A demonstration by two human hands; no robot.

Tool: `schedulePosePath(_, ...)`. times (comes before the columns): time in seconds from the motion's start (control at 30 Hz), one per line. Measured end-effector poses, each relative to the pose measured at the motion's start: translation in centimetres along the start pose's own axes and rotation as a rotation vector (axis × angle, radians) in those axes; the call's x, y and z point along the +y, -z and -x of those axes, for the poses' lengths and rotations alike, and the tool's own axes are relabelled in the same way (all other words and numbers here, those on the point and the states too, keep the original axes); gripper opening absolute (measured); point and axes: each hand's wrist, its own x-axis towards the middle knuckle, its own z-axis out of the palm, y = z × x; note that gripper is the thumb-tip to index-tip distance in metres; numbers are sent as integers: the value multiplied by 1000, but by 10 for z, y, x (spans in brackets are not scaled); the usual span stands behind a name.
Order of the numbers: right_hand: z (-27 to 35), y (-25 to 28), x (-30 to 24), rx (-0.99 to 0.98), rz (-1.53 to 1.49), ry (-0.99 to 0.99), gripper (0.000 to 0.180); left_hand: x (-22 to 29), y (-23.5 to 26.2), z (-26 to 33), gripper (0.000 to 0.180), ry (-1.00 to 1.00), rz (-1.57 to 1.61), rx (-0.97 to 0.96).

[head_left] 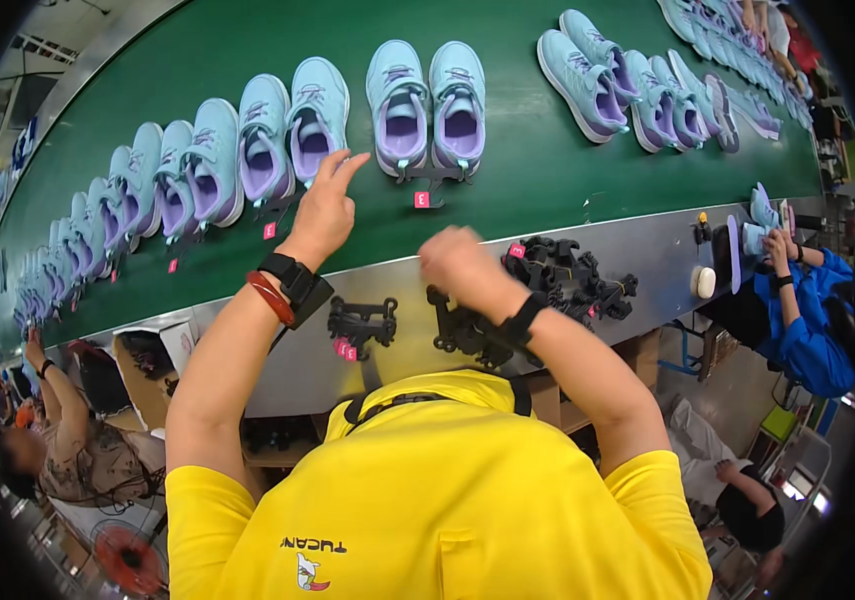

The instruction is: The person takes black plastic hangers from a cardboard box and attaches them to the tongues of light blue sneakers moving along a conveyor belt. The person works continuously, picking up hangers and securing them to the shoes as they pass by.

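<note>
My left hand (326,205) is open, its fingers apart and pointing at the heel of a light-blue shoe with purple lining (318,110); nothing shows in it. Right of it stands a matching pair of shoes (428,105), with a black plastic shoe hanger (435,178) bearing a pink tag at their heels. My right hand (466,268) is smeared by motion over the metal table edge, its fingers unclear. It is closest to heaps of black shoe hangers (573,280). A smaller stack of hangers (363,322) lies between my forearms.
A row of paired shoes (138,185) with hangers runs along the green belt (508,190) to the far left. More shoes (588,85) lie to the right. A co-worker in blue (808,320) holds a shoe at the right; another person (78,450) works at the left.
</note>
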Motion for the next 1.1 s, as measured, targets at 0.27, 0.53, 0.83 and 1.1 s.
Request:
schedulePosePath(0.27,-6,-58,-109,-148,2,-49,20,5,24,39,53,-64,101,71)
schedulePosePath(0.53,-1,-88,-116,-31,66,-239,9,0,29,52,55,-18,187,-41)
schedulePosePath(0.83,16,-74,-89,189,-34,-330,11,50,-5,14,53,-189,178,-193)
schedulePosePath(1.1,80,52,33,-1,-1124,-469,14,113,-79,-82,36,-344,126,-136)
